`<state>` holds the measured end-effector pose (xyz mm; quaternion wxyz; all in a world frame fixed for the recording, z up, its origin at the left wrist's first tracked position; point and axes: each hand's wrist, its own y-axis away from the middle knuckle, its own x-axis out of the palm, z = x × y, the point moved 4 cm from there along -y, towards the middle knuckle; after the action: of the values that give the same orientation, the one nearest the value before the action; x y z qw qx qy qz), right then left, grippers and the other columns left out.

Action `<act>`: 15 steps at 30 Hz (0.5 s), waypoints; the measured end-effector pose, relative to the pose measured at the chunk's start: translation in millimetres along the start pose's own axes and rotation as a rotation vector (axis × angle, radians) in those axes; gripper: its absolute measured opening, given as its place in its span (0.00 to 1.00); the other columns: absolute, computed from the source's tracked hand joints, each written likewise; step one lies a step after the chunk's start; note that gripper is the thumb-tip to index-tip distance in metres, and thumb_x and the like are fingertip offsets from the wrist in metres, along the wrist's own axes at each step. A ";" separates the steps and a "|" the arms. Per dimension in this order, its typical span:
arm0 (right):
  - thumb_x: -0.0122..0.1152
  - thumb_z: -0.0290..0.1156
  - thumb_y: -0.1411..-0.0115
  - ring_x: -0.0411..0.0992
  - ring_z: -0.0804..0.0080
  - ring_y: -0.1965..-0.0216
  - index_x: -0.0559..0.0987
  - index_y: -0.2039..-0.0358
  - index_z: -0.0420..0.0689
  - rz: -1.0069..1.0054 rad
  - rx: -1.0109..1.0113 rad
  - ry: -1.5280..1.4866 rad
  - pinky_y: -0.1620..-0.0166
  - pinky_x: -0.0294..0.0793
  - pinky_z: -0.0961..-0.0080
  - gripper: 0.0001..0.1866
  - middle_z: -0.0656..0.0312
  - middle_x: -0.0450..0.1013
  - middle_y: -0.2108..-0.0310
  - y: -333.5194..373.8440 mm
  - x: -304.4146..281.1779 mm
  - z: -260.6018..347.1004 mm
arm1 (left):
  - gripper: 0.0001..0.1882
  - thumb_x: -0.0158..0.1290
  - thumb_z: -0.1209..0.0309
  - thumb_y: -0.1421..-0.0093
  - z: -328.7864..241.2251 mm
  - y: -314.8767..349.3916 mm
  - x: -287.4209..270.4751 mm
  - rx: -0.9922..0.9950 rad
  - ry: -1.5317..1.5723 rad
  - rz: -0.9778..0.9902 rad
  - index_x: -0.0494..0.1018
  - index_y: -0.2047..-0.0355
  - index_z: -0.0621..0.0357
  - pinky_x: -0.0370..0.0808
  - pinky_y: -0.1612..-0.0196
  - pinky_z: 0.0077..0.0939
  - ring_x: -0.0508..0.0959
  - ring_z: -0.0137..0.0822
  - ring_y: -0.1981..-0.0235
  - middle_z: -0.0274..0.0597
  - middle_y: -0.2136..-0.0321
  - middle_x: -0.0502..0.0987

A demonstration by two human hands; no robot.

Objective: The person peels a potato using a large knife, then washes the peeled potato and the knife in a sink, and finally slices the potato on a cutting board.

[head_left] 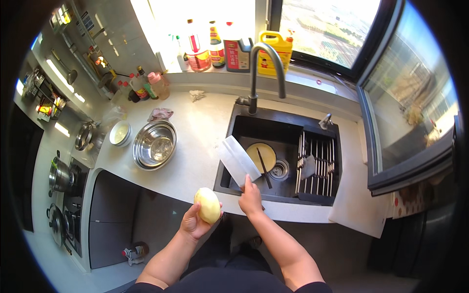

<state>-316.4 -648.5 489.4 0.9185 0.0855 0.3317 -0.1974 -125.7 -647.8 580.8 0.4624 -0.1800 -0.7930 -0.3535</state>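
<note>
My left hand (193, 222) is closed round a peeled, pale yellow potato (207, 206), held up in front of the counter's near edge. In my right hand (250, 198) is a cleaver; its broad, light grey blade (239, 160) points up and left over the left part of the sink (222, 181). The fingers wrap the handle, most of which they hide. Beyond the blade, a pale yellow bowl (266, 152) rests in the sink with a dark, thin stick-like utensil (263, 161) lying across it. Potato and blade are apart.
A roll-up rack (316, 168) spans the sink's right side under the tall grey faucet (283, 80). Nested steel bowls (138, 152) and white bowls (120, 133) stand on the left counter. Bottles and a yellow jug (275, 51) line the sill. An open window sash (373, 181) juts in at right.
</note>
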 end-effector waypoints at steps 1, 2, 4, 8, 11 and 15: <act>0.53 0.16 0.51 0.71 0.43 0.57 0.62 0.38 0.34 0.035 0.040 0.046 0.54 0.70 0.55 0.35 0.43 0.73 0.61 -18.9 11.9 9.7 | 0.26 0.65 0.62 0.48 -8.1 -5.0 -2.4 0.027 0.005 -0.026 0.72 0.49 0.48 0.72 0.45 0.49 0.75 0.50 0.49 0.42 0.54 0.77; 0.53 0.16 0.50 0.71 0.43 0.57 0.62 0.39 0.34 0.038 0.064 0.071 0.54 0.71 0.55 0.35 0.43 0.73 0.62 -36.6 24.2 16.9 | 0.26 0.66 0.62 0.49 -16.6 -11.7 -4.9 0.050 0.010 -0.051 0.72 0.49 0.48 0.73 0.45 0.49 0.75 0.49 0.49 0.42 0.54 0.77; 0.56 0.18 0.49 0.71 0.42 0.56 0.61 0.38 0.35 0.082 0.134 0.086 0.52 0.70 0.54 0.35 0.42 0.72 0.60 -72.9 54.0 25.9 | 0.26 0.66 0.62 0.49 -36.6 -27.4 -11.0 0.084 0.021 -0.076 0.72 0.50 0.48 0.73 0.45 0.49 0.75 0.49 0.49 0.41 0.55 0.77; 0.58 0.20 0.49 0.73 0.44 0.56 0.64 0.40 0.38 0.038 0.181 0.023 0.53 0.72 0.54 0.33 0.43 0.74 0.61 -123.5 93.4 34.3 | 0.26 0.67 0.62 0.50 -75.7 -70.7 -13.3 0.105 0.007 -0.104 0.72 0.51 0.48 0.73 0.45 0.49 0.75 0.49 0.49 0.40 0.55 0.77; 0.62 0.24 0.49 0.76 0.46 0.60 0.71 0.48 0.41 0.002 0.151 0.070 0.56 0.74 0.54 0.26 0.49 0.77 0.64 -143.6 111.7 45.2 | 0.25 0.66 0.62 0.49 -101.6 -104.5 -16.2 0.076 0.032 -0.074 0.72 0.50 0.47 0.72 0.45 0.49 0.74 0.49 0.48 0.40 0.55 0.77; 0.61 0.34 0.46 0.77 0.47 0.65 0.73 0.58 0.44 0.156 0.091 0.256 0.61 0.77 0.55 0.16 0.51 0.78 0.68 -150.7 115.3 59.1 | 0.27 0.63 0.63 0.45 -121.2 -149.7 -15.3 0.022 -0.008 -0.077 0.68 0.46 0.48 0.71 0.44 0.51 0.73 0.50 0.47 0.42 0.51 0.75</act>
<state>-264.7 -837.5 456.5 0.8764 0.1768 0.4292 -0.1280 -136.2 -837.8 547.7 0.4473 -0.1455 -0.8049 -0.3618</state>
